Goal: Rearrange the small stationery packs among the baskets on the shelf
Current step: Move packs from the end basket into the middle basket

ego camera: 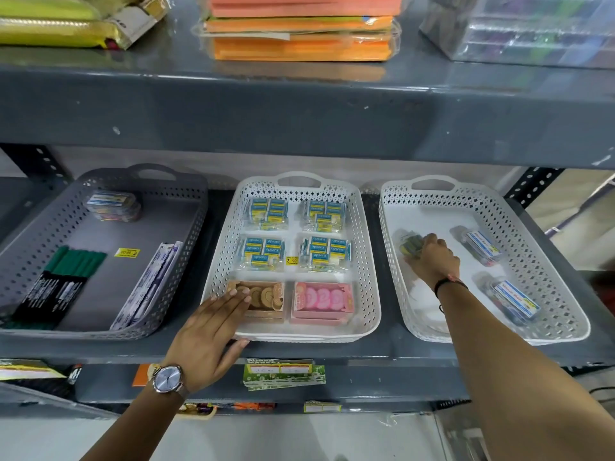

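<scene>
Three baskets stand on the grey shelf: a grey basket (186,194) on the left, a white middle basket (369,261) and a white right basket (565,314). My right hand (432,259) is inside the right basket, fingers closed on a small clear stationery pack (408,245). Two more clear packs with white labels (482,247) (514,299) lie to its right. My left hand (213,331) rests flat on the middle basket's front left rim, fingertips touching a brown pack (266,296). A similar clear pack (111,205) lies at the back of the grey basket.
The middle basket also holds several blue-and-yellow eraser packs (266,251) and a pink pack (321,299). Green markers (71,264) and a long white packet (149,284) lie in the grey basket. The shelf above carries orange paper stacks (299,34) and clear boxes (532,28).
</scene>
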Available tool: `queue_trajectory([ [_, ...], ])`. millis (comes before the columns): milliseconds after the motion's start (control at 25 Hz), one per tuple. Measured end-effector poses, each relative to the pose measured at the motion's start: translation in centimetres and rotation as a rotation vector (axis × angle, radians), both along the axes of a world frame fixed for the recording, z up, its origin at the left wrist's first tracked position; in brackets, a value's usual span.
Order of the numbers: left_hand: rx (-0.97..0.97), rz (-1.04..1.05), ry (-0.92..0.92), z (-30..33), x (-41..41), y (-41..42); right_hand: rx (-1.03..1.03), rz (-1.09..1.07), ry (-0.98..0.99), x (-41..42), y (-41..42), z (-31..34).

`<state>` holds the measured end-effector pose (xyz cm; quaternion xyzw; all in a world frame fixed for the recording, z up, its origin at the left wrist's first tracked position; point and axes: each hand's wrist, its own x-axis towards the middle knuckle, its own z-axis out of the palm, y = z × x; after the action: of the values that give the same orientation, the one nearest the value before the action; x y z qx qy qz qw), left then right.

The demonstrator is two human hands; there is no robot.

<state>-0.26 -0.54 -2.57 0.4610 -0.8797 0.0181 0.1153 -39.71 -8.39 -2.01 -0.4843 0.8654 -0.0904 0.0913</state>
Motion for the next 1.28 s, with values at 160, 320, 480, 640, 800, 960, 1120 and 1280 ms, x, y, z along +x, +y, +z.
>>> queue_trajectory([
  [160,0.018,0.001,0.005,0.2,0.0,0.1,-0.319,-0.068,-0.24,2.1,0.3,2.4],
  [320,0.023,0.003,0.009,0.4,-0.1,0.2,-0.603,0.361,-0.152,7.6,0.3,5.3],
  [480,0.014,0.004,0.006,0.6,-0.1,0.2,-0.302,0.758,-0.207,14.5,-1.1,5.5],
  [640,0.014,0.006,-0.007,0.7,-0.1,0.3,-0.124,0.831,-0.146,18.4,-2.4,4.1],
  [800,0.005,0.004,-0.003,0.5,0.0,0.3,-0.072,0.812,-0.161,20.1,-3.3,3.2],
  [960,0.022,-0.003,-0.013,0.5,0.0,0.2,-0.012,0.811,-0.134,21.3,-3.5,2.2],
  [1120,0.037,-0.005,-0.023,0.7,0.2,0.3,0.044,0.822,-0.109,21.8,-3.8,1.8],
  [1280,0.051,-0.002,-0.063,1.6,0.1,0.5,0.005,0.848,-0.135,20.2,-3.6,3.1],
])
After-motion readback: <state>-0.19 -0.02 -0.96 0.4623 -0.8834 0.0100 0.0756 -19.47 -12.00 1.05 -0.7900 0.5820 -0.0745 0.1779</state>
